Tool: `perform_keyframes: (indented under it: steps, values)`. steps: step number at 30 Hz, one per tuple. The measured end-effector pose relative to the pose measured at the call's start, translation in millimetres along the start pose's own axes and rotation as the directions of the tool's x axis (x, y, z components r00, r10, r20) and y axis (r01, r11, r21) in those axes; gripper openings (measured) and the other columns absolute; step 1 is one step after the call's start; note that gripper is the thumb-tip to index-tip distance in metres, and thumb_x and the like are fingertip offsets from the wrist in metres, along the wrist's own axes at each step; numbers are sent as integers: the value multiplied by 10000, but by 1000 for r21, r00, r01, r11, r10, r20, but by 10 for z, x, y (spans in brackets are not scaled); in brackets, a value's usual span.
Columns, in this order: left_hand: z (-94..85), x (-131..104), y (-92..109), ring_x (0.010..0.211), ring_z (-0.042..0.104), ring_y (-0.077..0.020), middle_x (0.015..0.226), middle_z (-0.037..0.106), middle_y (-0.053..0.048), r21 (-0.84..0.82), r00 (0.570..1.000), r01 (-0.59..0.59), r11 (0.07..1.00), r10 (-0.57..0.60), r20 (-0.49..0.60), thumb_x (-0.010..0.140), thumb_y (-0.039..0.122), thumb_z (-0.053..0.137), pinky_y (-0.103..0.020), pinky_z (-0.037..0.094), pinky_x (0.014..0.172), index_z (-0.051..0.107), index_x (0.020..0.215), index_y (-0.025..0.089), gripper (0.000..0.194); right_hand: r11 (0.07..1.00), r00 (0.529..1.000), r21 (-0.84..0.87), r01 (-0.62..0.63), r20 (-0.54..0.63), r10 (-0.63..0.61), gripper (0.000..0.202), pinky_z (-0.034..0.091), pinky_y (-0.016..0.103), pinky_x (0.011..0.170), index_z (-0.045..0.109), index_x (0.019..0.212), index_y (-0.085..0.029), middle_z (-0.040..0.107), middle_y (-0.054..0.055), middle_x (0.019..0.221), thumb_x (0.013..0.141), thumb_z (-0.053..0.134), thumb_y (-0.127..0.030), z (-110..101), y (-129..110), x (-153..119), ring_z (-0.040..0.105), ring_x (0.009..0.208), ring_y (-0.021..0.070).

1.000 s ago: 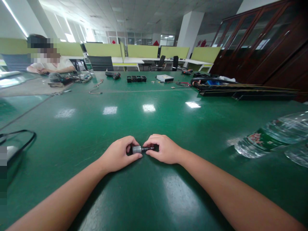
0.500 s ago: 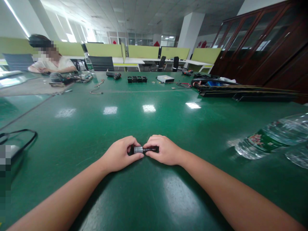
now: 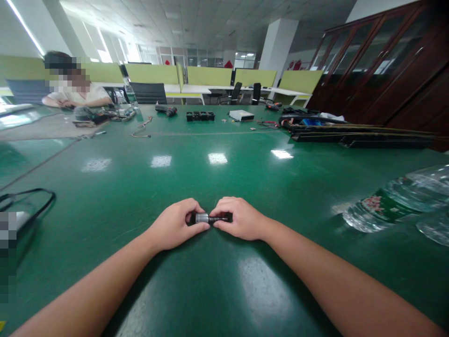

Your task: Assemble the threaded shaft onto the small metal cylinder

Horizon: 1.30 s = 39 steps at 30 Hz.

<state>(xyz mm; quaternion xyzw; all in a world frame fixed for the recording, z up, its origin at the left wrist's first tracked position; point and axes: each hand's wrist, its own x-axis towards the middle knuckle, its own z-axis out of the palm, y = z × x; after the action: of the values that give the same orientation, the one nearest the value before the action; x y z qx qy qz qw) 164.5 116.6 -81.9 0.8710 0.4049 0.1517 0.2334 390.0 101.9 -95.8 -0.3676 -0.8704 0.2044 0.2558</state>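
Note:
A small silver cylindrical part (image 3: pixel 202 218) with a dark ribbed shaft (image 3: pixel 218 219) lies sideways, low over the green tabletop (image 3: pixel 213 182). My left hand (image 3: pixel 180 222) is closed around the silver cylinder, thumb on the near side and fingers on the far side. On the shaft, my right hand (image 3: pixel 240 219) is closed in a pinch close to where it meets the cylinder. The fingertips of the two hands almost touch. Both outer ends of the part sit in the shade of my palms.
Clear water bottles (image 3: pixel 396 201) lie at the right. A black cable (image 3: pixel 38 201) curls at the left. Along the far side are a power drill (image 3: pixel 166 110), a black block (image 3: pixel 200 116), a silver box (image 3: pixel 241 115) and long black profiles (image 3: pixel 365 134). A person (image 3: pixel 82 93) sits at the far left.
Almost nothing differs. Both hands keep their grip on the part in the same place, and the view has shifted very slightly.

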Motion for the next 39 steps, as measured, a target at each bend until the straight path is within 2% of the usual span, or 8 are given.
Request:
perform_keyframes:
  steps: [25, 39]
  values:
    - [0, 6, -14, 678, 527, -156, 757, 578, 4, -10, 1000, 16, 1000, -16, -1, 820, 462, 658, -258, 363, 609, 647, 924, 180, 301, 998, 999, 50, -35, -32, 36, 114, 422, 248, 673, 722, 863, -167, 640, 11, 741, 749, 710, -170, -6, 10, -14, 565, 717, 135]
    - [-4, -9, -25, 653, 528, -150, 732, 576, 9, -15, 1000, 28, 999, -28, -4, 817, 483, 653, -252, 365, 590, 644, 922, 182, 319, 1000, 997, -25, -9, -72, 8, 67, 421, 277, 707, 714, 810, -177, 659, 15, 733, 745, 724, -194, -12, 44, -15, 572, 734, 150]
